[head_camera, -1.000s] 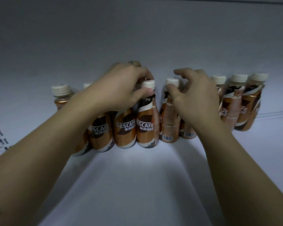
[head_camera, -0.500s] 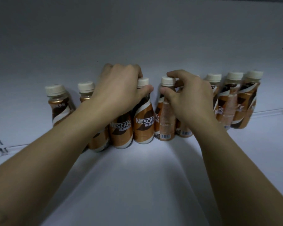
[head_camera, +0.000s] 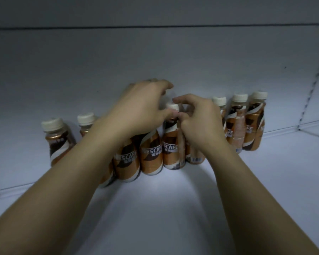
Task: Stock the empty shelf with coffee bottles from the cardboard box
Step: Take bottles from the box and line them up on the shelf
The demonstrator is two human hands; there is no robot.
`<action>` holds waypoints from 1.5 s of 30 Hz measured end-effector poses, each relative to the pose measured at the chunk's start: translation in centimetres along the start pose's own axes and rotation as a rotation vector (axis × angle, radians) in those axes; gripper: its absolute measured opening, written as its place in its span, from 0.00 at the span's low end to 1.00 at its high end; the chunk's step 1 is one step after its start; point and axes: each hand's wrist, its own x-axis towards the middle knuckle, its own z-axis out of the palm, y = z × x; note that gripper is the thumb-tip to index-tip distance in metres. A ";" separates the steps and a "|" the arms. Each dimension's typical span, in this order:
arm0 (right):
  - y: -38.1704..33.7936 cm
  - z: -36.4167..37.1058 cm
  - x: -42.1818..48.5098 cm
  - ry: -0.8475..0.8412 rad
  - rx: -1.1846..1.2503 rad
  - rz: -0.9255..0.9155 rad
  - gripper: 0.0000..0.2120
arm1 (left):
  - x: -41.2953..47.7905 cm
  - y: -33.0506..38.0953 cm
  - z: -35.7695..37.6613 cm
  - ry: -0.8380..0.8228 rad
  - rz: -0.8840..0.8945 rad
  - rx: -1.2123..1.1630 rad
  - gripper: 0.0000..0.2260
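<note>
Several brown-and-orange coffee bottles with cream caps stand in a row at the back of the white shelf (head_camera: 155, 208). My left hand (head_camera: 142, 107) lies over the tops of two label-forward bottles (head_camera: 149, 153), hiding their caps, and its thumb touches the neck of the middle bottle (head_camera: 170, 146). My right hand (head_camera: 197, 120) curls around that same bottle's neck and cap from the right and covers another bottle (head_camera: 194, 157) behind it. The thumbs of both hands meet at the neck. The cardboard box is out of view.
Two bottles (head_camera: 57, 138) stand apart at the left end, and three more (head_camera: 237, 129) stand close together at the right end. The white back panel (head_camera: 155, 61) rises right behind the row. A slotted upright (head_camera: 315, 80) marks the right corner.
My hands have come together: the right hand slid left onto the middle bottle's neck, and the left hand's fingers lifted and spread above the caps.
</note>
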 end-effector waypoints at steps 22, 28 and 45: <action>3.0 -0.9 0.5 0.199 -0.174 0.152 0.22 | 2.9 1.5 2.7 -0.029 -0.188 -0.155 0.12; 3.2 -1.7 0.8 0.091 -0.045 0.166 0.21 | 2.8 1.5 2.7 -0.025 -0.203 -0.139 0.12; 2.6 -2.3 1.2 0.109 -0.221 0.082 0.28 | 2.7 2.3 2.5 -0.043 -0.226 -0.108 0.13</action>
